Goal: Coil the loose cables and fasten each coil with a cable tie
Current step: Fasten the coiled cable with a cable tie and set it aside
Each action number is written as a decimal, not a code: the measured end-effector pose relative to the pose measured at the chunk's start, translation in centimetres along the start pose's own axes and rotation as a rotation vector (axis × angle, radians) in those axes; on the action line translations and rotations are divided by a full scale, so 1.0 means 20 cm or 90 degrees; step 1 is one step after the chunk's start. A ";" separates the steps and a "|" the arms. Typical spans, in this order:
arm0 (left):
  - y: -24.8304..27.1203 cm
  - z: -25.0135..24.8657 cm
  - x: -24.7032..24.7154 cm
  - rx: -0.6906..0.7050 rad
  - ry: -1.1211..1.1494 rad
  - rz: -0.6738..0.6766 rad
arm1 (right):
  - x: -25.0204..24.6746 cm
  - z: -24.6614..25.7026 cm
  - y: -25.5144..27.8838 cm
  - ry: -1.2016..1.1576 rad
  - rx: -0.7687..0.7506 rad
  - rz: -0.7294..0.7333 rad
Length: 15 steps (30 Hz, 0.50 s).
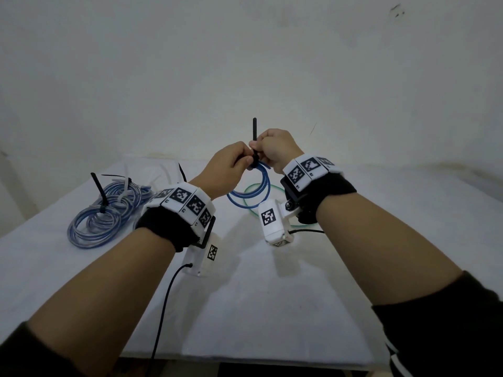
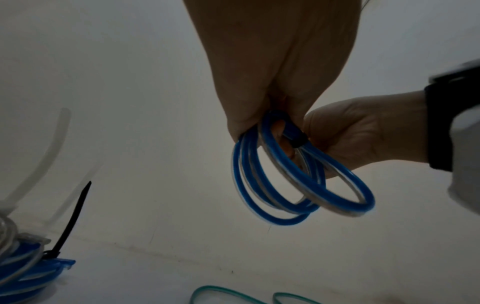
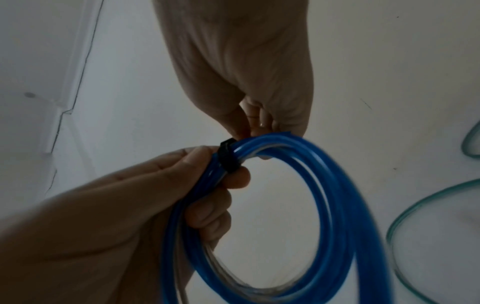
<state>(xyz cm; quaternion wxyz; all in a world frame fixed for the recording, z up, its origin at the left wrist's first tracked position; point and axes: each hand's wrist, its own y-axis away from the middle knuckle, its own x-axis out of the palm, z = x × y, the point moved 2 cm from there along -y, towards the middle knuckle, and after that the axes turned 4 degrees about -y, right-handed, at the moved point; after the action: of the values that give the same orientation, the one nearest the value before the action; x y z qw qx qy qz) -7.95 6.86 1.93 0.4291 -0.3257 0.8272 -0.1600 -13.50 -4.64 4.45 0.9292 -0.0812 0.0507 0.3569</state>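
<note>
Both hands are raised above the white table [image 1: 245,308]. They hold a small coil of blue cable [image 1: 251,190] that hangs below them. A black cable tie [image 1: 254,131] is wrapped round the top of the coil, its tail standing straight up. My left hand [image 1: 245,161] grips the coil strands right at the tie's band [image 3: 228,158]. The fingers of my right hand [image 1: 255,146] pinch the tail just above the coil. In the left wrist view the coil [image 2: 285,185] dangles from both hands, with the tie's band [image 2: 298,139] between them.
Several blue-and-clear coils [image 1: 95,224] lie at the table's left, bound with a black tie [image 1: 99,191] and a white tie [image 1: 123,191]. A loose green cable [image 1: 277,188] lies under the held coil. A clear tube [image 1: 163,170] lies at the back, by the wall.
</note>
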 end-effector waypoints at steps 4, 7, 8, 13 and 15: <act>-0.03 0.02 0.01 0.001 -0.003 0.033 | -0.01 0.01 -0.02 -0.007 0.035 0.018; -0.03 0.03 0.03 0.004 0.000 0.047 | -0.01 0.01 -0.03 -0.006 0.071 0.011; -0.04 0.03 0.03 0.002 0.005 0.049 | -0.02 0.01 -0.04 -0.015 0.078 0.002; -0.06 0.05 0.01 -0.027 0.018 0.029 | -0.04 -0.01 -0.04 -0.055 0.005 0.018; -0.08 0.06 0.00 -0.048 0.001 -0.011 | -0.06 0.00 -0.02 -0.048 -0.055 0.000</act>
<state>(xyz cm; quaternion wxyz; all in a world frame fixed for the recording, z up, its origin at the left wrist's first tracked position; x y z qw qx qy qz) -6.26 5.75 2.06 0.4143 -0.3488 0.8301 -0.1327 -14.11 -5.65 4.73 0.9262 -0.1078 -0.0002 0.3614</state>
